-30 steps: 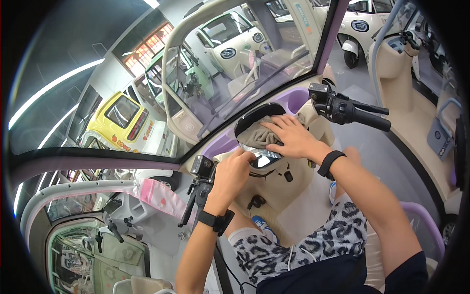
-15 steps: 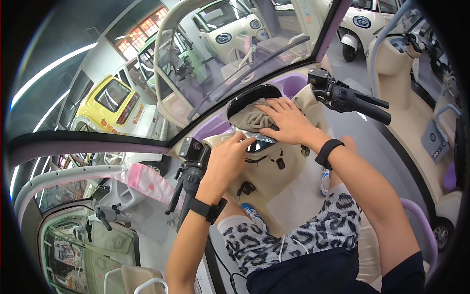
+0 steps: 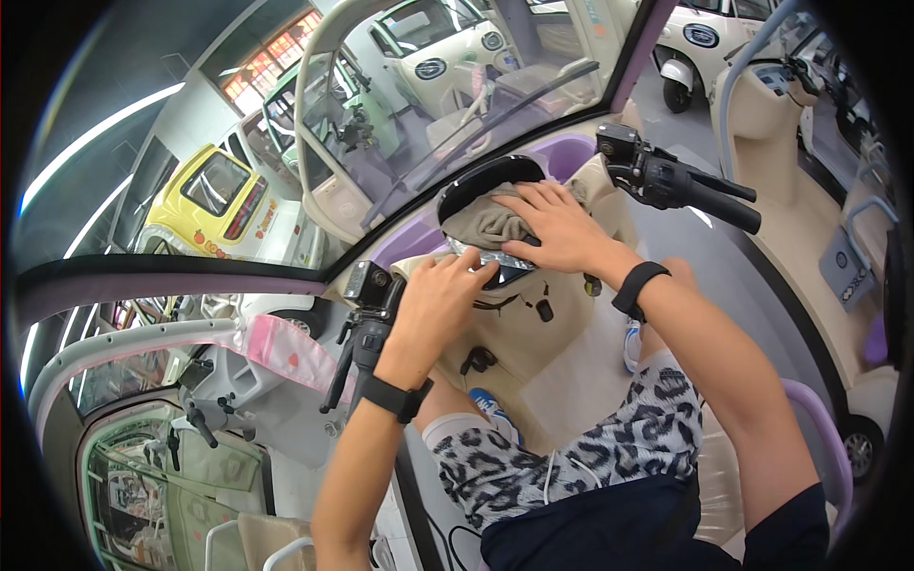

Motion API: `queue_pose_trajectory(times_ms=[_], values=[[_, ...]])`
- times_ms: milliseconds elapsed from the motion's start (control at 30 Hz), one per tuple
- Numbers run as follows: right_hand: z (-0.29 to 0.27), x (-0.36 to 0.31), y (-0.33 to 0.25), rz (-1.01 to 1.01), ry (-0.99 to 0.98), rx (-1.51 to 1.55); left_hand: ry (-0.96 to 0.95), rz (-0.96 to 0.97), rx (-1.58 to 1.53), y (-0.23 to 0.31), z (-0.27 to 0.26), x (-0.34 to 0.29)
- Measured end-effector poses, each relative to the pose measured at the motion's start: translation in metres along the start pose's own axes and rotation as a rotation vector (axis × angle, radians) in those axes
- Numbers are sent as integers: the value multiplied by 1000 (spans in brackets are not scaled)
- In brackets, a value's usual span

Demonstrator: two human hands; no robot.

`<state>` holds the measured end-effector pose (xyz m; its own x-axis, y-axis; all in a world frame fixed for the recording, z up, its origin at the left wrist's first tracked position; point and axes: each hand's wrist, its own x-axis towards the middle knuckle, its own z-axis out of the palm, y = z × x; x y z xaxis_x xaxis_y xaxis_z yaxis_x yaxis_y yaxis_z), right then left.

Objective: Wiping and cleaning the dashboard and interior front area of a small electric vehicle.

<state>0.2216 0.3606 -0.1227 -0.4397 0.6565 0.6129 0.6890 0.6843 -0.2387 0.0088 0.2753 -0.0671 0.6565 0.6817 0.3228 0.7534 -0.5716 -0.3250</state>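
A bunched grey-brown cloth (image 3: 490,224) lies over the dark-rimmed dashboard display (image 3: 481,181) between the handlebars. My right hand (image 3: 552,224) rests on the cloth with its fingers spread flat. At the display's lower left edge is my left hand (image 3: 440,300), its fingers bent and the index fingertip by the rim. Whatever its fingers may be pinching is hidden. Between the two hands, a crinkled shiny silver strip (image 3: 488,257) shows below the cloth, above a glossy dark part of the display (image 3: 514,274).
Black handlebar grips flank the display, left (image 3: 367,343) and right (image 3: 714,205). A key fob (image 3: 544,309) hangs below it on the cream front panel. Beyond stand the windshield frame (image 3: 190,282), a yellow vehicle (image 3: 202,202) and a cream vehicle (image 3: 776,143).
The view has shifted slightly. My right hand stays flat on the cloth and my left hand stays at the display's lower left edge, with only slight finger movement.
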Motion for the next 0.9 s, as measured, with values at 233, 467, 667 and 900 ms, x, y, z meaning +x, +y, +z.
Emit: queue_pose_trajectory(times_ms=[233, 467, 667, 900], values=[[-1, -1, 2, -14, 27, -12, -56, 46, 64, -1, -10, 5], [0, 1, -1, -28, 18, 21, -74, 55, 145, -6, -12, 5], [-3, -1, 1, 3, 2, 1, -76, 75, 179, -6, -11, 11], [-3, -1, 1, -10, 19, 20, -103, 43, 253, -14, -17, 10]])
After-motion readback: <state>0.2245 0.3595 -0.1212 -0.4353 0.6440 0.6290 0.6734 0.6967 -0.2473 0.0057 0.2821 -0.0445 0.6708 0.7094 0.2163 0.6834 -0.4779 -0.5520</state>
